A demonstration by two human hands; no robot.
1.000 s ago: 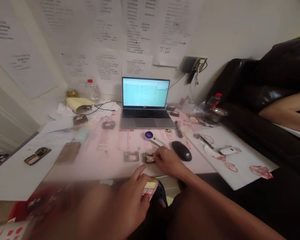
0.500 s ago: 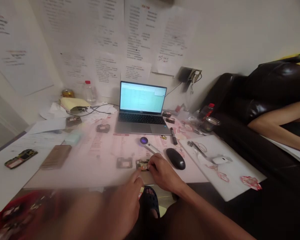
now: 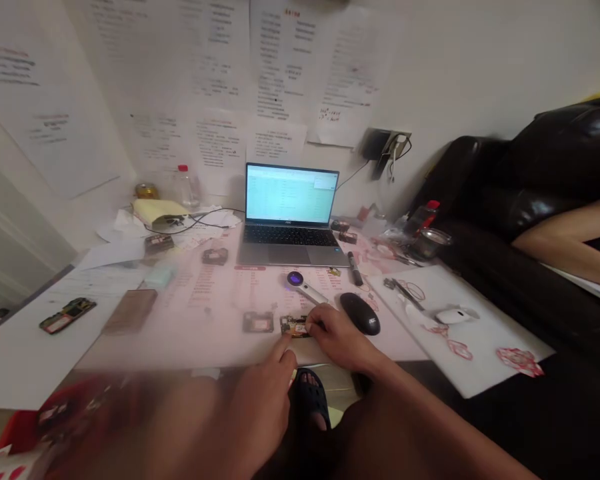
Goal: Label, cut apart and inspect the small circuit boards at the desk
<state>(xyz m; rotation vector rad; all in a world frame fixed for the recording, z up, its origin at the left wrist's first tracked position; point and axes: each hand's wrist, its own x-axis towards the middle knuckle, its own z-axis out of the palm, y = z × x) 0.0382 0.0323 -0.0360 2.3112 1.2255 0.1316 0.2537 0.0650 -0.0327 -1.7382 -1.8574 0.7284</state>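
A small phone circuit board (image 3: 295, 327) with a pale label lies at the front of the pink-covered table. My right hand (image 3: 334, 333) is closed in a pinch on its right end, hiding that part. From the near side, my left hand (image 3: 267, 383) grips the board's front left edge, its index fingertip on it and the other fingers curled. Just left of the board is a dark phone frame piece (image 3: 259, 323) with a light centre. Behind my right hand lies a magnifier (image 3: 305, 287) with a lit violet lens; a black mouse (image 3: 360, 313) is to the right.
An open laptop (image 3: 289, 217) stands at the back. Another circuit board (image 3: 69, 316) lies on white paper at left, near a brown box (image 3: 130, 312). A white board (image 3: 470, 333) at right carries a white mouse (image 3: 453, 315). Another person's arm (image 3: 565, 230) rests at far right.
The whole view has shifted slightly, so things sit a little further right. Both hands stay at the circuit board, and more of its label shows between them.
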